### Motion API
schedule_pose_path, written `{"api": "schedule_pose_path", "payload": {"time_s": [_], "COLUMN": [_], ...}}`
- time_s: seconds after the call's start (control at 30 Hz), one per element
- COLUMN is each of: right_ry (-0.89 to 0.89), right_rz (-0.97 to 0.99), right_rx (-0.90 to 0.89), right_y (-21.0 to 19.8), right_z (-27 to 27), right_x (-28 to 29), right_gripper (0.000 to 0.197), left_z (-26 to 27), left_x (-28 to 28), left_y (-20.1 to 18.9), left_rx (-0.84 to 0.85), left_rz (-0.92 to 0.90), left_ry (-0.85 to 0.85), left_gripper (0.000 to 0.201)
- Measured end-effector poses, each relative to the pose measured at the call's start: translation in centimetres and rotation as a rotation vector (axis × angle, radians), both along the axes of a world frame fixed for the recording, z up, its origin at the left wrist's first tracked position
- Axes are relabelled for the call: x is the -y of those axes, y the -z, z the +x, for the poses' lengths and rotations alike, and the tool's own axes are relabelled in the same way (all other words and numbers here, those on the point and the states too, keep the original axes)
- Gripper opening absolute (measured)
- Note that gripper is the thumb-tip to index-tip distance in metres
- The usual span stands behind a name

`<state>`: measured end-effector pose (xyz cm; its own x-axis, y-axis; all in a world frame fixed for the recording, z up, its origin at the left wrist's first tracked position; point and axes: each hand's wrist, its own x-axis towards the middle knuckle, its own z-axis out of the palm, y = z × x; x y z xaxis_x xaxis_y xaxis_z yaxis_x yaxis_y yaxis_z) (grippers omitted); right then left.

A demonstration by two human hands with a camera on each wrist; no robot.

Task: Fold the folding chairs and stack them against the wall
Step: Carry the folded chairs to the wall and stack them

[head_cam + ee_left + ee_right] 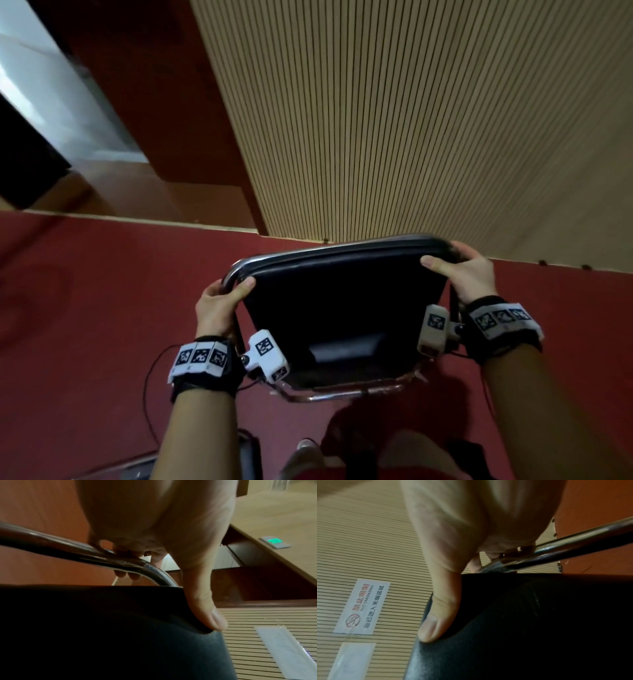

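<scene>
The folding chair [342, 308] — black padded cushion in a chrome tube frame — looks folded flat, though the dim view leaves that uncertain. It is held off the red floor, its top edge toward the far slatted wall [411, 120].

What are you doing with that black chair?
A person is holding a folded black chair by its top corners with both hands. The left hand grips the metal frame at one corner with the thumb on the black cushion, and the right hand does the same at the other. The chair is close to a slatted wall above the red carpet, not yet leaning on it.
</scene>
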<state>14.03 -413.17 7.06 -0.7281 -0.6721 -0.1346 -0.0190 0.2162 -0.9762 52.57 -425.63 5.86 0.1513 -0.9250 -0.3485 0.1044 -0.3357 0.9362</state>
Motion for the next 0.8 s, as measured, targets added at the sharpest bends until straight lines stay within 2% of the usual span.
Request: {"api": "schedule_pose_path", "payload": {"time_s": [0.13, 0.2, 0.3, 0.33, 0.43, 0.5, 0.53, 0.6, 0.63, 0.8], "right_ry": [0.034, 0.042, 0.015, 0.016, -0.005, -0.015, -0.021, -0.004, -0.005, 0.029], "right_rz": [-0.009, 0.006, 0.007, -0.004, -0.031, -0.021, -0.007, -0.002, 0.01, 0.037], "right_rx": [0.032, 0.034, 0.04, 0.044, 0.05, 0.077, 0.096, 0.109, 0.094, 0.128], "right_y": [0.3, 0.7, 1.7, 2.1, 3.0, 3.2, 3.1, 2.6, 2.5, 1.8], "right_z": [0.1, 0.0, -0.4, -0.8, -2.1, -2.9, -3.2, -4.0, -4.3, -5.7], "right_x": [4.7, 7.8, 12.6, 14.4, 20.4, 23.8, 25.7, 29.3, 30.8, 37.8], "right_gripper": [0.047, 0.06, 0.051, 0.057, 0.093, 0.099, 0.091, 0.057, 0.047, 0.039], "left_z": [-0.8, -1.3, -1.8, -2.3, -3.8, -4.6, -4.8, -5.5, -5.8, -7.7], "left_x": [7.5, 11.2, 16.4, 18.2, 23.5, 26.3, 27.8, 30.8, 32.0, 39.0], "left_y": [-0.7, -0.6, 0.0, 0.3, 1.0, 1.1, 1.1, 1.1, 1.0, 0.7], "left_rx": [0.016, 0.04, 0.065, 0.067, 0.065, 0.08, 0.085, 0.078, 0.065, 0.041], "left_rz": [0.002, -0.008, 0.001, 0.004, 0.01, 0.037, 0.049, 0.064, 0.068, 0.065], "left_ry": [0.062, 0.074, 0.081, 0.081, 0.057, 0.054, 0.05, 0.013, 0.008, 0.023], "left_gripper": [0.073, 0.074, 0.077, 0.076, 0.071, 0.07, 0.071, 0.068, 0.066, 0.061]}}
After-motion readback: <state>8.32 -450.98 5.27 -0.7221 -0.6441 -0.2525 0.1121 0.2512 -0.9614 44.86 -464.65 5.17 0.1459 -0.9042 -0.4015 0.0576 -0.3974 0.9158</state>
